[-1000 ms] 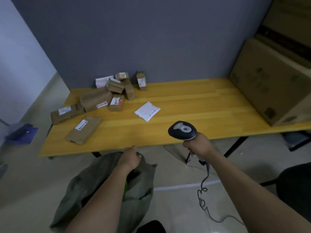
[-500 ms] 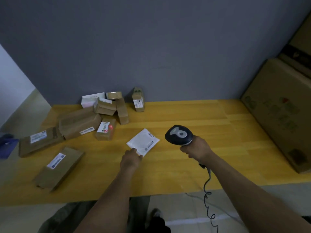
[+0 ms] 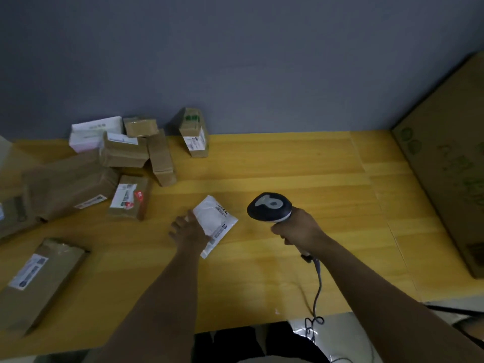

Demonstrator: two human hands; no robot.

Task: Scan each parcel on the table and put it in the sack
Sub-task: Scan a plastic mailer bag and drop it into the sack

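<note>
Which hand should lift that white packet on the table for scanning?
Left. The left hand touches the white packet at its edge, while the right hand grips the scanner, held just to the packet's right, so it is busy and probably better kept for reading the label.

Dim, soft-focus wide-angle view, edges bowed, faint shadows.

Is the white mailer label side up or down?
Label side up: print and a small code show on the white mailer, left hand over its edge.
</note>
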